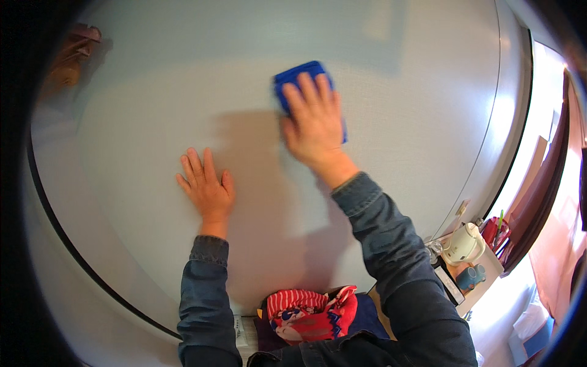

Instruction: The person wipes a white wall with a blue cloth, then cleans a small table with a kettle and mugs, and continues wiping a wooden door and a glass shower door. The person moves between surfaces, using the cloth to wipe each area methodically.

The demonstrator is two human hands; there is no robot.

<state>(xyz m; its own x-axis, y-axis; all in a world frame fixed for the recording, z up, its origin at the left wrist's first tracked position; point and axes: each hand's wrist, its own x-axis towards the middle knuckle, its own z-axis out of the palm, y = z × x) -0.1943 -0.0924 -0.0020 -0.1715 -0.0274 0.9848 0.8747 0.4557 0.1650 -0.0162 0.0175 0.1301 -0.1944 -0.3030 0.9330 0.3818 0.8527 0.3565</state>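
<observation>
A folded blue cloth (302, 73) lies flat against a pale, smooth wall (183, 91). My right hand (314, 121) presses on the cloth, its fingers spread over it and the cloth's edges showing around them. My left hand (206, 188) rests on the wall, lower and to the left, with its fingers apart and nothing in it. Both arms reach forward in dark denim sleeves, and their shadow falls on the wall between them.
Below lies a red patterned fabric item (302, 316) on dark blue cloth (367, 312). At the right, a small table (490, 270) holds a cream electric kettle (461, 245) and blue mugs (467, 277). Beyond it hangs a curtain (536, 202). Brownish objects (71, 59) show at upper left.
</observation>
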